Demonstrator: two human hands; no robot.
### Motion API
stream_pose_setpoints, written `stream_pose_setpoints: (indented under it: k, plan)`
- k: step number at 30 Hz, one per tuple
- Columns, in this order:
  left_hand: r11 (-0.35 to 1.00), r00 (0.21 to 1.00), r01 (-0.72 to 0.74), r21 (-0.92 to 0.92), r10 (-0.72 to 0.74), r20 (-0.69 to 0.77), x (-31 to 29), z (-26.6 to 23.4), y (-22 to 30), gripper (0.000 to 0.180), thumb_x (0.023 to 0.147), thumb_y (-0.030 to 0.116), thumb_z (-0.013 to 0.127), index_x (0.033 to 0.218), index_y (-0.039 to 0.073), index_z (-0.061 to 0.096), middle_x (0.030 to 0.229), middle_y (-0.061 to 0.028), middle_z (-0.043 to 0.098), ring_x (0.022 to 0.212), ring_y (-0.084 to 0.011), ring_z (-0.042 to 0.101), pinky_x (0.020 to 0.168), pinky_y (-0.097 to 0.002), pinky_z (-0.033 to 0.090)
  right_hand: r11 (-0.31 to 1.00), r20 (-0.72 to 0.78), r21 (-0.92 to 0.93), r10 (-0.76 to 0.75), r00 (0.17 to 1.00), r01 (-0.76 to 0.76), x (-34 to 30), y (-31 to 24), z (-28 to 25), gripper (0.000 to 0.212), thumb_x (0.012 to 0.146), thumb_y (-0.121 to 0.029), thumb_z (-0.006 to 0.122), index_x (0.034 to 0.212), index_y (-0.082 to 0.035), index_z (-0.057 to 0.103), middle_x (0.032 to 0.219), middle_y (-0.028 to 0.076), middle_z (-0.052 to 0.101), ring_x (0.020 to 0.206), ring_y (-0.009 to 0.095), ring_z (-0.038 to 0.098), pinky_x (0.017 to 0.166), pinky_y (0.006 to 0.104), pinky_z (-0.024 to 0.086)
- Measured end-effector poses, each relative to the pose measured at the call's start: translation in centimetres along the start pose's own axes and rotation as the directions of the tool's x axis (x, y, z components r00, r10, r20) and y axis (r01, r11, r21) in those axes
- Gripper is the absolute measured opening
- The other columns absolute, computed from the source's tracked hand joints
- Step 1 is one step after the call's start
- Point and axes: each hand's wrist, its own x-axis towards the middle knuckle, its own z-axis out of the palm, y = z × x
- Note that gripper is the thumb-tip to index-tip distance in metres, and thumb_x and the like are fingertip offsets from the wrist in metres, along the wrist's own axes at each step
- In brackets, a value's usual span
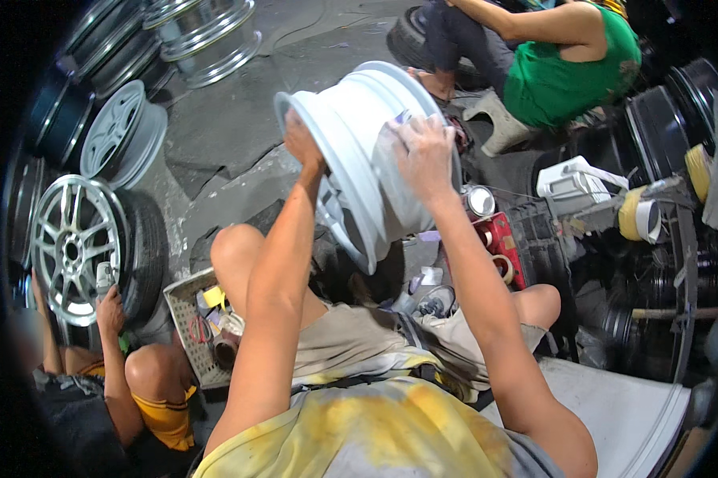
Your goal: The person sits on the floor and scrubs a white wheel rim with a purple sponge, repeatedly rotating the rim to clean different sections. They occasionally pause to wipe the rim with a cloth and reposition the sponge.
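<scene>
A pale grey car wheel rim [349, 107], without a tyre, is held up tilted in front of me, above my knees. My left hand [302, 139] is closed on its left side, with the fingers partly hidden behind the flange. Against the outside of the barrel, near the right flange, lies my right hand [424, 155] with its fingers bent. Something thin and greyish-purple shows at those fingertips. That piece is blurred, and I cannot make out its kind.
At left a co-worker's hand [110, 311] holds a small tool against a silver rim [70, 251]. A person in a green top [570, 72] sits at upper right. A plastic basket [185, 307], a red tray [502, 247] and several stacked rims [204, 40] stand around me.
</scene>
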Motion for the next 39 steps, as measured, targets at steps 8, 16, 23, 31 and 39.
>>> stream_pose_setpoints:
  k: [8,16,23,31,39]
  plan:
    - [0.970,0.958,0.135,-0.201,-0.077,0.275,5.4,1.9,-4.4,0.062,0.112,0.048,0.033,0.117,0.000,0.071,0.101,-0.0226,0.077,0.101,-0.0453,0.072,0.088,-0.0529,0.053,0.967,0.287,0.204,0.091,0.954,-0.154,-14.2,1.1,-5.7,0.015,0.089,-0.018,0.074,0.100,-0.009,0.076,0.091,0.008,0.061,0.092,0.028,0.056,0.082,0.0437,0.041]
    - [0.939,0.884,0.156,0.307,-0.272,0.380,14.4,-2.5,-3.7,0.046,0.094,0.043,0.063,0.114,0.005,0.078,0.114,-0.0223,0.076,0.113,-0.0416,0.071,0.100,-0.0483,0.052,0.666,0.378,0.267,0.592,0.711,-0.697,-26.7,8.6,-1.1,0.024,0.095,-0.020,0.073,0.098,0.003,0.075,0.083,0.015,0.064,0.073,0.030,0.062,0.071,0.0421,0.048]
    - [0.979,0.934,-0.085,0.187,0.012,0.357,15.5,-10.7,5.3,0.052,0.098,0.048,0.057,0.118,0.004,0.077,0.118,-0.0188,0.076,0.114,-0.0336,0.071,0.099,-0.0413,0.052,0.614,0.497,0.053,0.668,0.555,-0.787,-30.9,6.0,5.7,0.069,0.083,-0.035,0.085,0.141,-0.007,0.060,0.125,0.024,0.063,0.113,0.040,0.064,0.097,0.0492,0.051]
    - [0.925,0.784,-0.363,-0.112,0.369,0.500,8.9,-6.7,10.2,0.050,0.106,0.043,0.052,0.127,0.002,0.070,0.125,-0.0240,0.071,0.122,-0.0384,0.066,0.103,-0.0451,0.050,0.547,0.748,-0.327,0.648,0.143,-0.770,-38.0,5.6,8.6,0.060,0.078,-0.034,0.086,0.128,-0.010,0.063,0.123,0.023,0.066,0.121,0.041,0.063,0.103,0.0490,0.051]
    - [0.923,0.742,-0.378,0.076,0.253,0.621,7.3,-7.4,12.5,0.059,0.109,0.050,0.039,0.134,0.004,0.067,0.133,-0.0244,0.067,0.128,-0.0441,0.060,0.108,-0.0497,0.046,0.756,0.908,-0.259,0.403,0.115,-0.601,-39.6,4.1,11.5,0.036,0.083,-0.033,0.079,0.109,-0.009,0.077,0.118,0.020,0.073,0.114,0.038,0.069,0.098,0.0503,0.056]
